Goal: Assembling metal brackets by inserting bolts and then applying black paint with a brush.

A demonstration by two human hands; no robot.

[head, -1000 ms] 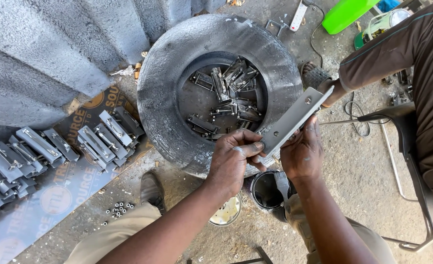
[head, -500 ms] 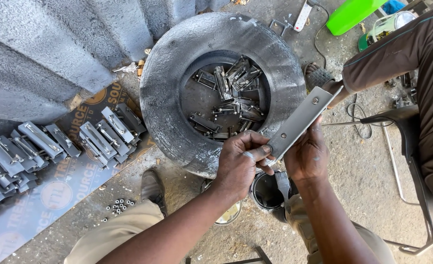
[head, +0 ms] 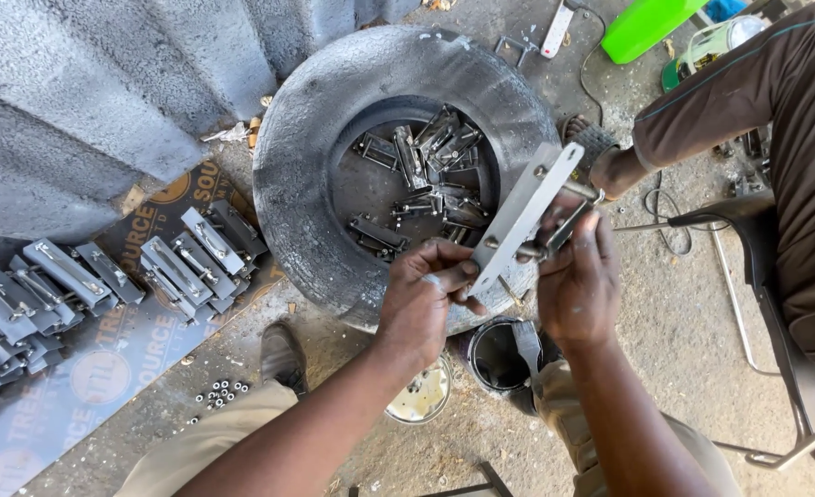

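Note:
I hold a long grey metal latch plate (head: pixel 524 213) tilted up over the rim of a tyre (head: pixel 306 156). My left hand (head: pixel 423 296) pinches the plate's lower end. My right hand (head: pixel 578 276) grips the bolt fitting (head: pixel 564 225) on the plate's underside. Inside the tyre's hollow lies a heap of similar metal latch parts (head: pixel 421 189).
Several finished latches (head: pixel 104 271) lie in rows on a printed sheet at left, with small nuts (head: pixel 219 394) on the ground. A black tin with a brush (head: pixel 504 354) and a lid (head: pixel 421 396) stand by my knees. Another person's arm (head: pixel 702 120) reaches in at right, near a chair frame.
The plate has swung a little more upright and my right hand has slid up along its underside to the bolt fitting; the left hand keeps hold of the lower end.

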